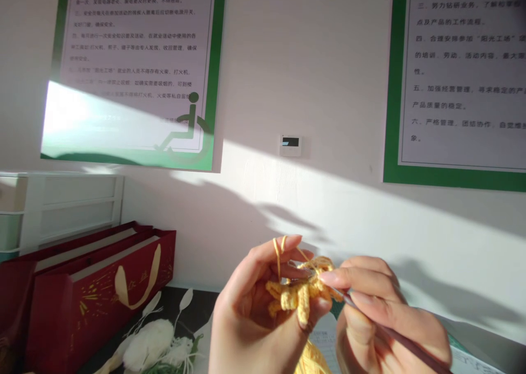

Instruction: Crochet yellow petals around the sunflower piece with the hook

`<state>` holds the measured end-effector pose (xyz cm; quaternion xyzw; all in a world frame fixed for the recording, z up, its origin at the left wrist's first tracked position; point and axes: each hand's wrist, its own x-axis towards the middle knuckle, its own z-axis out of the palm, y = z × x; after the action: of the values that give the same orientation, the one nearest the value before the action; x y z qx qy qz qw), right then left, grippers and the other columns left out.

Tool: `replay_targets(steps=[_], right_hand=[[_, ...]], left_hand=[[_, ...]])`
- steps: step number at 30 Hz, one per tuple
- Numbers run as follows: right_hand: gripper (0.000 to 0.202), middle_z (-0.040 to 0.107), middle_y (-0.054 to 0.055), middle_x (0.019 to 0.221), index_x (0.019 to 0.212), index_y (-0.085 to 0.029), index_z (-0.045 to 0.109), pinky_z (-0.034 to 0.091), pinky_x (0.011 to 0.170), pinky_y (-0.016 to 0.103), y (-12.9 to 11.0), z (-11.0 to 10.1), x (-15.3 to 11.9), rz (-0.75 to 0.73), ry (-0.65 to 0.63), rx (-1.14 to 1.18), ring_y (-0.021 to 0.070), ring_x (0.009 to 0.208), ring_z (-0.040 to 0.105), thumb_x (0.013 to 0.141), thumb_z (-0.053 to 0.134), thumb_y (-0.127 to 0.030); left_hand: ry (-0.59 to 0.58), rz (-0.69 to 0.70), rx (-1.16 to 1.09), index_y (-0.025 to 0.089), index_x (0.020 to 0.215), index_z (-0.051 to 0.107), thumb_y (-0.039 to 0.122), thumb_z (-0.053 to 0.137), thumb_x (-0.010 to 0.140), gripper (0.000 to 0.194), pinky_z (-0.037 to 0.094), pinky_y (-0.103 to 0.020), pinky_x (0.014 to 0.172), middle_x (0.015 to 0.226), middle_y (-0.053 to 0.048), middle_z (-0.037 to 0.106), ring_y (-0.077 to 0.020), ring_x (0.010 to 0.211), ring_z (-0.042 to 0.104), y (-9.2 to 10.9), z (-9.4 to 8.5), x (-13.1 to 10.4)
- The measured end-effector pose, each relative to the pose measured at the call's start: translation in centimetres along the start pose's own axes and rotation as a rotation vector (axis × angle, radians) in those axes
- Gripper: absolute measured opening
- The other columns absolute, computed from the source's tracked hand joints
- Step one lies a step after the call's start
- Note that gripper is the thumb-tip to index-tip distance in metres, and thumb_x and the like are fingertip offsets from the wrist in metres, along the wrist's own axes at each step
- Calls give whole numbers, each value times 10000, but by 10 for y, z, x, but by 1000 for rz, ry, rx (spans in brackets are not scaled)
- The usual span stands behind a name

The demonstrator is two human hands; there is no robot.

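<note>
My left hand [263, 302] pinches a small yellow crocheted piece [302, 294] with several short, finger-like tabs hanging from it. Yellow yarn loops round the raised index finger of that hand and runs down to the piece. Closed round the dark handle of a crochet hook [405, 344], my right hand [382, 308] is close against the piece's right side. The hook's tip is at the stitches, partly hidden by my fingers. Below both hands, a ball of yellow yarn [312, 359] shows at the bottom edge.
Red paper gift bags [102, 292] stand at the left, beside a white drawer unit [78, 198]. White fluffy yarn pieces [150, 344] lie on the dark tabletop [187, 302]. Written paper [326, 338] lies behind my hands. Green-framed posters [216, 89] and a small panel [290, 145] are on the wall.
</note>
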<state>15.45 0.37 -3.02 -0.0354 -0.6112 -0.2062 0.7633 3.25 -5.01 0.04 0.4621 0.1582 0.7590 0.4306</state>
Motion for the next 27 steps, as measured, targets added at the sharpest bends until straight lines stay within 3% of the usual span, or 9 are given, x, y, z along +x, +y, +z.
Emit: replay_targets(steps=[3,8,12,17,22,25,27], right_hand=[[158,744,45,895,1041,-196,647,536,703,419,0,11,5,44,62,106,206,774,672,918,624,-100],[68,716,56,1060,972,-218,614,560,757,358,-8,11,9,259,-36,209,207,1007,654,949,594,-157],[60,719,59,1134,1005,-235,596,515,943,437,-5,-3,11,251,-245,113,233,1135,600,993,555,-278],[80,689,63,1099,1029,-243,577,552,924,487,1,-5,11,201,-212,153,256,1142,623,976,553,-188],[153,684,59,1026,1003,-234,608,596,810,419,5,0,6,192,-129,237,240,1044,659,946,571,-97],[253,666,42,1018,1000,-241,639,579,808,416,10,-2,3,179,-112,235,235,1064,633,912,573,-13],[314,654,43,1020,1017,-239,660,568,771,400,13,-4,1,152,-98,189,228,1048,623,890,563,32]], left_hand=[[46,85,10,234,992,789,92,902,648,388,623,-148,698,867,-29,817,-171,791,781,-2,4,-4],[65,283,119,300,1027,792,-9,800,716,439,634,-164,739,904,10,803,-170,832,784,-7,4,-6],[-37,455,254,298,1069,780,-22,762,735,463,613,-177,642,934,-9,779,-171,785,766,-15,-3,0],[-188,736,427,309,1157,742,-27,692,795,496,582,-342,883,1056,-43,767,-225,960,721,-22,-10,8],[-242,668,403,363,1143,748,-16,669,817,506,589,-298,811,1097,-45,704,-226,1010,689,-22,-9,8],[-295,468,273,342,1184,738,51,718,811,473,585,-239,745,1190,-66,644,-213,1017,682,-16,-10,9],[-351,311,171,304,1222,731,118,775,801,462,588,-256,810,1228,-81,631,-227,1049,680,-10,-12,9]])
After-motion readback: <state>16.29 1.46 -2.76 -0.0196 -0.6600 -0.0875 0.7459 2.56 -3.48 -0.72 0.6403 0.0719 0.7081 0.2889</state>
